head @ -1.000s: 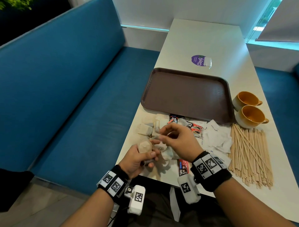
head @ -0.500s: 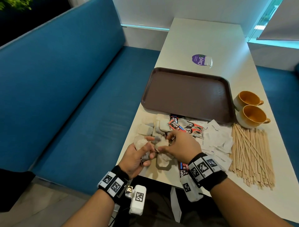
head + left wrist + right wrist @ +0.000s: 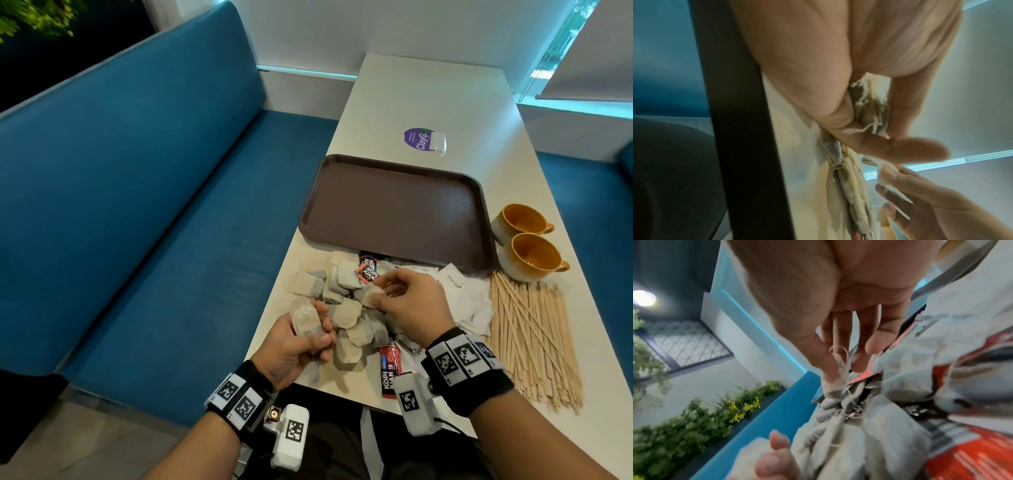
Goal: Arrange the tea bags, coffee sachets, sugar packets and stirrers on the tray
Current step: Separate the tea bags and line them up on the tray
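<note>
A brown tray (image 3: 394, 205) lies bare on the white table. In front of it is a heap of tea bags (image 3: 346, 311), red coffee sachets (image 3: 390, 370), white sugar packets (image 3: 469, 301) and wooden stirrers (image 3: 531, 332). My left hand (image 3: 301, 339) grips a bunch of tea bags (image 3: 306, 320) at the table's near left edge; the left wrist view shows them (image 3: 871, 104) wedged in my curled fingers. My right hand (image 3: 404, 301) pinches one tea bag (image 3: 370, 295) over the heap, its string (image 3: 838, 363) between thumb and fingers.
Two orange cups (image 3: 527, 246) stand right of the tray, above the stirrers. A purple sticker (image 3: 419, 138) marks the table beyond the tray. A blue bench (image 3: 154, 205) runs along the left. The table's near edge is close to my wrists.
My right hand moved from beside the left hand forward onto the heap and took hold of another tea bag. The left hand stayed put with its bunch.
</note>
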`<state>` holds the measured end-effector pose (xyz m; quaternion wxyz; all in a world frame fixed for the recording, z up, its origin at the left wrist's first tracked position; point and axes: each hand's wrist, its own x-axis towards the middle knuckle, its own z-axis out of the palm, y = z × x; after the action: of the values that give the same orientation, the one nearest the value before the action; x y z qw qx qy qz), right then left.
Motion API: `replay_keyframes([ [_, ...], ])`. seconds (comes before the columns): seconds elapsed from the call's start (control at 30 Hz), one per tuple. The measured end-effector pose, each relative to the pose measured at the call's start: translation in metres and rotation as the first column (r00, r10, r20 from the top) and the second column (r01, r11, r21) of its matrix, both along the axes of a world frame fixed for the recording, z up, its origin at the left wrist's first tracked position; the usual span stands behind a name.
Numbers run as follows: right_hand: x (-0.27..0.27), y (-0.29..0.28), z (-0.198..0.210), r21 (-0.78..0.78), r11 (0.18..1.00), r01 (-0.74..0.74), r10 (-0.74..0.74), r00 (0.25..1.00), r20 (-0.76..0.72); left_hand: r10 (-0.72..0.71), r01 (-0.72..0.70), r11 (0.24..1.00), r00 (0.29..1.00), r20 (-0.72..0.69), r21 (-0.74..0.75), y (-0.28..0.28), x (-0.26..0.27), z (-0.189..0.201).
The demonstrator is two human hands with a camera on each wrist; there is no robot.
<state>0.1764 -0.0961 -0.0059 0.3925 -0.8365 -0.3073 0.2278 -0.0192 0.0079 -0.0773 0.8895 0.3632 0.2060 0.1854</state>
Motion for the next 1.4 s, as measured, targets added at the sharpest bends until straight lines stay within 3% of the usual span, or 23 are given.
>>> replay_keyframes([
  [0.17, -0.006, 0.001, 0.022, 0.277, 0.96, 0.028, -0.007, 0.997, -0.079, -0.018, 0.019, 1.0, 0.999, -0.041, 0.013, 0.001, 0.0, 0.001],
  [0.27, -0.014, 0.006, 0.036, 0.294, 0.948, -0.119, 0.175, 0.97, -0.171, -0.02, 0.016, 0.999, 0.997, -0.074, -0.049, 0.0, 0.002, 0.006],
  [0.37, -0.029, 0.009, 0.042, 0.253, 0.892, -0.375, 0.452, 0.78, -0.433, -0.002, 0.003, 1.0, 0.983, -0.186, 0.004, 0.001, 0.001, 0.006],
  [0.43, -0.039, 0.012, 0.038, 0.179, 0.817, -0.548, 0.563, 0.692, -0.451, -0.002, 0.013, 0.999, 0.973, -0.23, 0.044, 0.001, 0.001, 0.008],
  [0.53, -0.047, 0.018, 0.023, 0.026, 0.772, -0.635, 0.617, 0.739, -0.272, -0.038, 0.042, 0.999, 0.967, -0.251, 0.011, -0.001, 0.0, 0.016],
  [0.7, -0.05, 0.022, 0.005, -0.018, 0.872, -0.488, 0.478, 0.86, -0.178, -0.068, 0.075, 0.997, 0.979, -0.19, 0.032, -0.001, -0.001, 0.012],
  [0.87, -0.048, 0.02, 0.003, 0.053, 0.902, -0.428, 0.429, 0.879, -0.207, -0.087, 0.091, 0.995, 0.992, -0.09, 0.045, 0.0, -0.002, 0.007],
  [0.97, -0.036, 0.017, 0.003, 0.086, 0.946, -0.313, 0.324, 0.928, -0.187, -0.051, 0.053, 0.998, 0.997, -0.061, 0.027, -0.001, -0.001, 0.005],
  [1.07, -0.015, 0.013, 0.003, 0.05, 0.983, -0.174, 0.176, 0.984, -0.031, -0.027, 0.027, 1.0, 0.999, -0.04, 0.0, -0.001, -0.001, 0.005],
  [1.17, -0.001, 0.009, 0.003, -0.049, 0.993, -0.105, 0.108, 0.993, 0.056, -0.015, 0.015, 1.0, 0.999, -0.039, -0.011, 0.0, -0.002, 0.003],
  [1.3, -0.003, 0.007, -0.006, -0.267, 0.946, -0.181, 0.191, 0.982, 0.011, 0.007, -0.008, 0.999, 0.999, -0.036, -0.033, 0.0, 0.0, 0.004],
  [1.4, -0.016, 0.009, -0.011, -0.407, 0.895, -0.182, 0.23, 0.971, 0.07, 0.048, -0.05, 0.997, 0.998, -0.034, -0.058, 0.0, 0.002, 0.007],
])
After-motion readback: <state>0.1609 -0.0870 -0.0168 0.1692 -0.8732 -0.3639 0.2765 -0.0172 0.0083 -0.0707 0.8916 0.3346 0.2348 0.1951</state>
